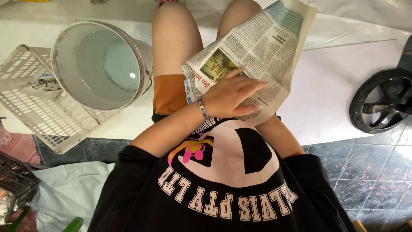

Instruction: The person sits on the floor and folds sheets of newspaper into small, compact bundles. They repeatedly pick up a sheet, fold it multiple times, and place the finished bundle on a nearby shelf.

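A folded newspaper (262, 47) lies across my lap over both thighs. My left hand (229, 94), with a metal bracelet on the wrist, rests flat on the paper's near part, fingers spread toward the right. My right forearm runs under the newspaper from the right; the right hand itself is hidden beneath the sheet, apparently supporting it from below. I sit wearing orange shorts and a black printed shirt.
A grey bucket of whitish liquid (103, 64) stands to my left, beside a white plastic basket (38, 103) tipped on its side. A black wheel (382, 101) lies at the right on the white sheet (334, 86) covering the dark tiled floor.
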